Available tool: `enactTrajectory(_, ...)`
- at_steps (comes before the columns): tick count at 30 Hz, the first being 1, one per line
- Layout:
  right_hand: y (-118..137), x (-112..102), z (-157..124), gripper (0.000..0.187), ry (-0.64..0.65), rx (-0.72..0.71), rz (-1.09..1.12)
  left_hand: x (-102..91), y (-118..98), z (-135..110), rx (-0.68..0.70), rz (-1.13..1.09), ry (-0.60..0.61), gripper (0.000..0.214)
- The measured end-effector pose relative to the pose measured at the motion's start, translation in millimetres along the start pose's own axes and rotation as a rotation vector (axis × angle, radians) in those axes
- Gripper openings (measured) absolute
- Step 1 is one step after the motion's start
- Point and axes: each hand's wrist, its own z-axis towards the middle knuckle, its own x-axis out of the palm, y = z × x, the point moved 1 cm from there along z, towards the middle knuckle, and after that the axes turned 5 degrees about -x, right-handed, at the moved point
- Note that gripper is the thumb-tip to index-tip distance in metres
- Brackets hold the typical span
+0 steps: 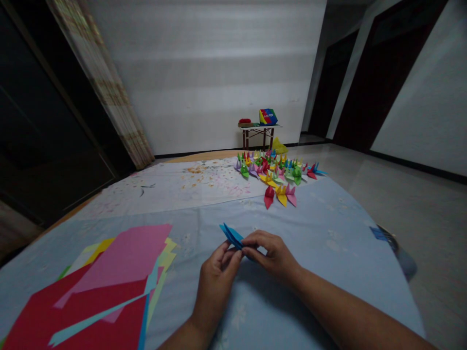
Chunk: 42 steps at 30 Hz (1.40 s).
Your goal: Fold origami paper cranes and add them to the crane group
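Blue folded paper [234, 236] (its far end pointed) is pinched by the left hand [216, 273] and right hand [273, 252].

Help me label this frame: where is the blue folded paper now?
In the head view, the blue folded paper is below centre, held by the left hand and right hand, right of the coloured sheets.
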Motion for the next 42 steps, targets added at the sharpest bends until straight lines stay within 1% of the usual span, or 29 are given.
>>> enactTrajectory(3,1,0,0,0.016,-0.003,0.005,-0.034,-0.1,3,2,-0.013,-0.034,-0.009,0.036)
enactTrajectory(9,2,0,0,0.014,-0.006,0.023,-0.073,0.2,5,3,0.047,-0.060,-0.001,0.022)
enactTrajectory(14,5,1,1,0.011,-0.013,0.049,-0.072,0.8,1,1,0.075,-0.028,-0.008,0.015)
enactTrajectory(17,6,1,1,0.010,-0.017,0.093,-0.061,0.7,0,1,0.079,-0.013,-0.009,0.018)
enactTrajectory(20,7,1,1,0.009,-0.022,0.171,-0.030,-0.7,-1,0,0.080,0.020,-0.022,0.024)
enactTrajectory(23,5,2,1,0.010,-0.025,0.282,0.050,-2.3,-1,1,0.073,0.055,-0.048,0.028)
enactTrajectory(27,0,7,0,0.016,-0.034,0.420,0.306,-2.7,-4,3,0.128,0.041,-0.092,0.023)
enactTrajectory(28,-1,7,0,0.018,-0.037,0.442,0.372,-2.4,-4,3,0.124,0.019,-0.092,0.023)
enactTrajectory(30,-2,8,0,0.022,-0.040,0.478,0.464,-1.4,-5,3,0.069,-0.027,-0.061,0.026)
enactTrajectory(32,-3,9,0,0.025,-0.043,0.505,0.506,-0.6,-5,3,0.014,-0.041,-0.015,0.031)
enactTrajectory(34,-4,9,0,0.027,-0.044,0.521,0.528,-0.8,-3,2,0.005,-0.030,-0.003,0.032)
enactTrajectory(38,-4,11,1,0.028,-0.042,0.519,0.566,-3.0,-1,3,0.071,0.019,-0.054,0.028)
enactTrajectory(40,-4,12,1,0.028,-0.048,0.517,0.578,-3.9,-2,2,0.120,0.048,-0.091,0.024)
enactTrajectory(42,-5,14,1,0.029,-0.050,0.521,0.587,-4.0,-4,1,0.139,0.069,-0.121,0.021)
